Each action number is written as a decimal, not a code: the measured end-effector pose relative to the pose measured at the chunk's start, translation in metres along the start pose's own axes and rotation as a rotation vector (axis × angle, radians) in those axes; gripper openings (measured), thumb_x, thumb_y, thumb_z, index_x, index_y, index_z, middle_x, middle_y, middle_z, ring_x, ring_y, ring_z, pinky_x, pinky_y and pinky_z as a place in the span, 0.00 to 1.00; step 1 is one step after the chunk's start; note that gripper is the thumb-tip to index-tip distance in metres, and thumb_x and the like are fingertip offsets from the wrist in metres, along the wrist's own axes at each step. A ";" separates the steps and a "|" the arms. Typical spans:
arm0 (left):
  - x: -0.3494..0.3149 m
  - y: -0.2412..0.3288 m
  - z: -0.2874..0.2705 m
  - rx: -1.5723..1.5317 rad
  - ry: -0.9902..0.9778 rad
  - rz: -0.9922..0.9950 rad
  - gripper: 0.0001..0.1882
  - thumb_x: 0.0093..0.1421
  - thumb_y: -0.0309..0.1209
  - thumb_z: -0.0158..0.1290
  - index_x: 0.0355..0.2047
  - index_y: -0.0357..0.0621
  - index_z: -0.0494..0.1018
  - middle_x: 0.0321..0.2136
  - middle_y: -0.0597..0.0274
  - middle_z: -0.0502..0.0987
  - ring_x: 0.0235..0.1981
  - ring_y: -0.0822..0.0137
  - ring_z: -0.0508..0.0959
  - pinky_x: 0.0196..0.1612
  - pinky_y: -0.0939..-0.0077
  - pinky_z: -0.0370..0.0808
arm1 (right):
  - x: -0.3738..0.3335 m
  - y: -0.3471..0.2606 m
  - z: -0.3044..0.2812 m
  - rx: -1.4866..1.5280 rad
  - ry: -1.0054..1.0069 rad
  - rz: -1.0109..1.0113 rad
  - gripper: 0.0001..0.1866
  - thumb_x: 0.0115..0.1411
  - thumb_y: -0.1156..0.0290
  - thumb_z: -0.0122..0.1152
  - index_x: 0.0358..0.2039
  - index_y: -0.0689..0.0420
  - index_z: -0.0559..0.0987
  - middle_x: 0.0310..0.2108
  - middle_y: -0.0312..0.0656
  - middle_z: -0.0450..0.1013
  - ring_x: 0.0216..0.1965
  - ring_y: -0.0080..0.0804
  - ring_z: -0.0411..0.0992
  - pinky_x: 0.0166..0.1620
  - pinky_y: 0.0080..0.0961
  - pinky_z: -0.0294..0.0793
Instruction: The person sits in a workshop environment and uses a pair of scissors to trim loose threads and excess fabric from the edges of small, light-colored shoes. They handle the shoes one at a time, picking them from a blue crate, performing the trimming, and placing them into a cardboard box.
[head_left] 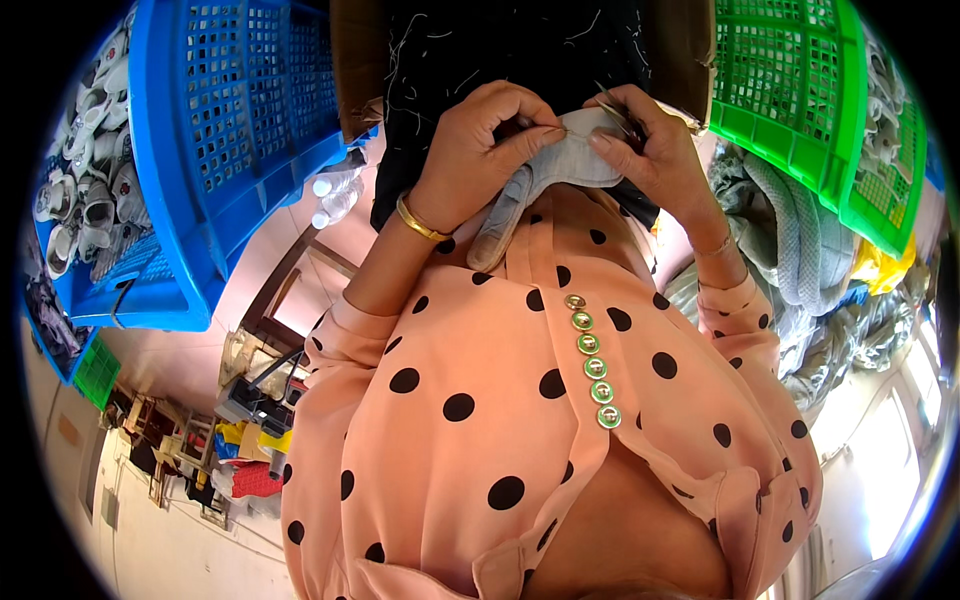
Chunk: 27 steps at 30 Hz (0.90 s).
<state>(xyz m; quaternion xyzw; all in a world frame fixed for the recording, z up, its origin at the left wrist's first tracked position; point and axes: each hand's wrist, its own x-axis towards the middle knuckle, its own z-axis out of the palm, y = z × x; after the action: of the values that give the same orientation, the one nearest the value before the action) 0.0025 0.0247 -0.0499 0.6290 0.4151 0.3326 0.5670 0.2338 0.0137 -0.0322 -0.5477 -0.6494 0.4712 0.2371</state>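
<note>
A light grey and white shoe upper is stretched between my two hands above my lap. Its narrower, padded end hangs down to the left against the polka-dot shirt. My left hand, with a gold bangle at the wrist, is closed, its thumb and forefinger pinching at the upper's top edge. On the other side, my right hand grips the upper with thumb and fingers. Slim metal thread snips also sit in that hand, their points by the upper's edge. Whether a thread is pinched is too small to tell.
A blue plastic crate with white and grey shoe uppers stands at the left, a green crate at the right. Black cloth strewn with thread ends covers my lap, between cardboard edges. Grey material is heaped below the green crate.
</note>
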 end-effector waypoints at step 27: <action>-0.002 0.019 -0.038 0.471 -0.272 0.077 0.05 0.59 0.28 0.57 0.35 0.41 0.78 0.27 0.65 0.79 0.29 0.77 0.76 0.33 0.82 0.74 | -0.003 0.001 -0.003 -0.140 0.018 -0.044 0.20 0.56 0.57 0.66 0.42 0.56 0.73 0.21 0.42 0.71 0.21 0.35 0.72 0.27 0.25 0.71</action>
<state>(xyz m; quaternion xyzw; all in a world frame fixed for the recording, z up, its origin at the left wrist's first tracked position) -0.0298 0.0391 -0.0259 0.7976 0.3771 0.1606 0.4425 0.2378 0.0114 -0.0313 -0.5525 -0.6905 0.4145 0.2146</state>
